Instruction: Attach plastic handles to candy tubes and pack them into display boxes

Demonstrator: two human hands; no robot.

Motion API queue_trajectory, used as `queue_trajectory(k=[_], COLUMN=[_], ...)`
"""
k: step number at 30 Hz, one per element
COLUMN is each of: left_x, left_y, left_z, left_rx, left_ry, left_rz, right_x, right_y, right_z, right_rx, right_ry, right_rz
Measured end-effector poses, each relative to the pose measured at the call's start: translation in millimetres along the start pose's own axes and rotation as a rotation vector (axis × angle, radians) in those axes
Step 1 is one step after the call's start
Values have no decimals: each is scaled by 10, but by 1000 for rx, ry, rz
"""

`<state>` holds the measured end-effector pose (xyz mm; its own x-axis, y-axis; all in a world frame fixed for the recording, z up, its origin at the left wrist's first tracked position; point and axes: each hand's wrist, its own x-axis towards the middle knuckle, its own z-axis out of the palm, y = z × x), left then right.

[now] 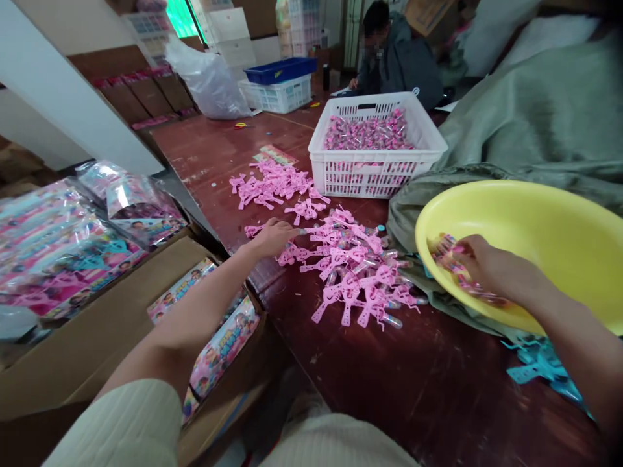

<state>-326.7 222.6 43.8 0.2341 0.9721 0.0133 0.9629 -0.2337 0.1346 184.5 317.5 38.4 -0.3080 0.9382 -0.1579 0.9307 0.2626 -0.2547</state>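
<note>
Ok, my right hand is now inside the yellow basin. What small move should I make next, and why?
Probably close your right hand on the pink pieces and lift them: it rests on them, and they are the only things visible in the yellow basin.

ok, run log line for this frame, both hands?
left hand: at pink plastic pieces on table | right hand: on pink-wrapped items in yellow plastic basin

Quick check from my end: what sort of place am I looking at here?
Probably a small workshop where toys are packed by hand. A long worn table is strewn with pink plastic pieces, a white plastic crate holds pink items in bulk, and a cardboard carton holds printed retail packets.
</note>
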Motion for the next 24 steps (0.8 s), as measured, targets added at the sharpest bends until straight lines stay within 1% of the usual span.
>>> queue_trajectory(k=[2, 3, 4, 5, 6, 7, 8, 9, 10, 11, 12, 13, 15, 17, 19, 20, 22, 24], left_x=[-42, -77, -119, -167, -218, -272, -328, -387, -446, -503, -556, -601, -665, -693, -697, -694, -682, -671], left_y=[15, 58, 135, 251, 407, 598, 815, 1041, 1262, 1462, 1630, 1758, 1900, 1931, 1929, 1935, 1971, 2030], left_z=[-111, -166, -212, -243, -253, -241, -207, -156, -93, -25, 43, 105, 192, 213, 172, 139, 68, 19], left_rx=[-11, -33, -108, -254, -470, -755, -1056, -1321, -1520, -1661, -1750, -1789, -1739, -1558, -1305, -1188, -1026, -972], left_ry=[72, 131, 215, 317, 424, 524, 577, 585, 547, 497, 446, 393, 283, 157, 37, 4, -8, 12], left_rz=[-27, -49, -80, -118, -161, -213, -265, -316, -366, -409, -443, -462, -439, -331, -160, -75, 65, 155], right_x=[-219, -344, -472, -596, -708, -802, -875, -924, -950, -959, -955, -948, -939, -954, -986, -1004, -1042, -1081], right_y=[-125, -218, -329, -458, -600, -750, -901, -1046, -1176, -1286, -1369, -1426, -1470, -1453, -1416, -1397, -1368, -1351], right_z=[-100, -133, -148, -142, -112, -60, 9, 89, 171, 244, 303, 341, 358, 317, 263, 242, 220, 221], right_rx=[78, 132, 205, 282, 360, 442, 529, 615, 692, 752, 789, 807, 798, 751, 690, 661, 624, 599], right_ry=[213, 305, 358, 384, 382, 361, 322, 277, 239, 209, 188, 172, 154, 139, 125, 119, 121, 137], right_rz=[-68, -140, -238, -320, -376, -407, -421, -424, -428, -441, -464, -490, -548, -612, -673, -696, -729, -750])
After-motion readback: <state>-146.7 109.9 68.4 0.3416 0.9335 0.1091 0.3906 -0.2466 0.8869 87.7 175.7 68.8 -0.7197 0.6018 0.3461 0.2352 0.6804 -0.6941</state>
